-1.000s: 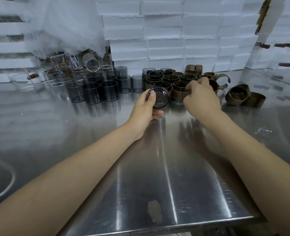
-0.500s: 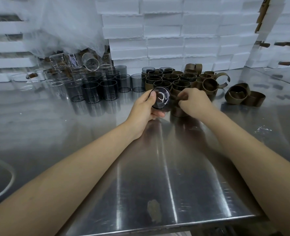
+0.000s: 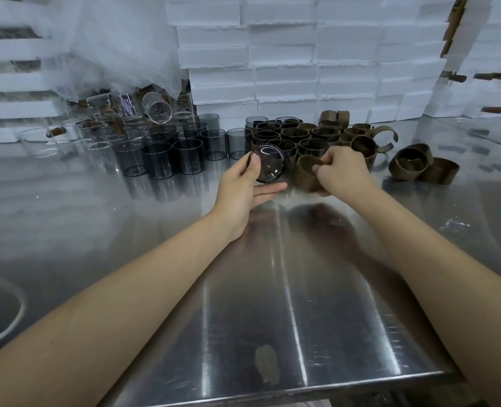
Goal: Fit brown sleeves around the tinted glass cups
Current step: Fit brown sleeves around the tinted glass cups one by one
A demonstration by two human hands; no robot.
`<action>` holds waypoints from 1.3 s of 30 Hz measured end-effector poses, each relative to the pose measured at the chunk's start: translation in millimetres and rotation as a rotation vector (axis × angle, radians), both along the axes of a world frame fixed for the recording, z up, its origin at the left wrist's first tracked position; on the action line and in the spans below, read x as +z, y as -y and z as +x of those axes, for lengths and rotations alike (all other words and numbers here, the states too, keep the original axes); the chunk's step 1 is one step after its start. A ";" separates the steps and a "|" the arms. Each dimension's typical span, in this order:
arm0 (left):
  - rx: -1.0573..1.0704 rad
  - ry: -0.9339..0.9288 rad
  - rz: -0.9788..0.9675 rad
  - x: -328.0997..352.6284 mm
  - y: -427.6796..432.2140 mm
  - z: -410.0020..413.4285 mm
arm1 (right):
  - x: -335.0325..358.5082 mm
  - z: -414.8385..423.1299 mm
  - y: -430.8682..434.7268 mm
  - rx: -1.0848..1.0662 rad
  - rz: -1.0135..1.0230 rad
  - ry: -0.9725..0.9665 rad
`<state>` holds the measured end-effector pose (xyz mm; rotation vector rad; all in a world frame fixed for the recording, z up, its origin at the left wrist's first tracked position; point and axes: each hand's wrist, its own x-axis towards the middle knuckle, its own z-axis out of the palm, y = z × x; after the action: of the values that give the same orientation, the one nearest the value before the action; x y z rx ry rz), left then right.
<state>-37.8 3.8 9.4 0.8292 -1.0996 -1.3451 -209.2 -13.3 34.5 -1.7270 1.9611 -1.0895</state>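
Note:
My left hand [image 3: 244, 183] holds a tinted glass cup [image 3: 268, 167] tilted on its side, base towards me, thumb on the base and fingers beneath. Just to its right my right hand [image 3: 341, 170] pinches the rim of a brown sleeve [image 3: 306, 174] that hangs close beside the cup. Behind them stand several cups wearing brown sleeves [image 3: 290, 136]. Bare tinted cups [image 3: 171, 155] stand in rows to the left. Loose brown sleeves [image 3: 419, 165] lie to the right.
Everything is on a steel table [image 3: 272, 289] whose front edge is near me. Clear glass cups [image 3: 102, 124] pile at the back left under plastic film. White foam boxes [image 3: 302, 63] are stacked along the back wall. A round rim [image 3: 17, 318] shows at the left.
My right hand came back from the sleeve cluster with a brown sleeve and brought it next to the cup. My left hand kept hold of the tilted cup.

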 end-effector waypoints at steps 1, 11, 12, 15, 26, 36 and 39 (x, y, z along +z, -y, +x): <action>0.004 0.008 -0.002 -0.1 0.1 -0.1 | 2.3 1.4 -0.3 0.001 -0.023 0.115; 0.013 0.171 -0.032 -4.7 4.7 -1.3 | -0.5 16.3 -7.9 0.195 -0.165 -0.004; 0.015 0.185 -0.030 -4.4 5.1 -1.5 | 0.1 16.2 -9.1 0.212 -0.174 0.013; 0.018 0.213 -0.029 -4.6 5.8 -2.8 | 1.1 15.6 -9.6 0.213 -0.200 0.052; -0.017 0.283 -0.106 -2.4 -1.8 -3.6 | 0.2 17.2 -10.7 0.178 -0.315 -0.051; 0.002 0.393 -0.117 -2.4 2.1 -4.3 | -1.6 14.2 -6.6 0.221 -0.283 -0.009; 0.003 0.402 -0.122 -2.3 4.0 -3.0 | -1.8 11.9 -5.8 0.248 -0.276 0.013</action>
<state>-40.8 -0.2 7.1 1.0361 -1.4748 -1.1209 -197.2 -7.5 32.7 -2.0315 1.5922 -1.3214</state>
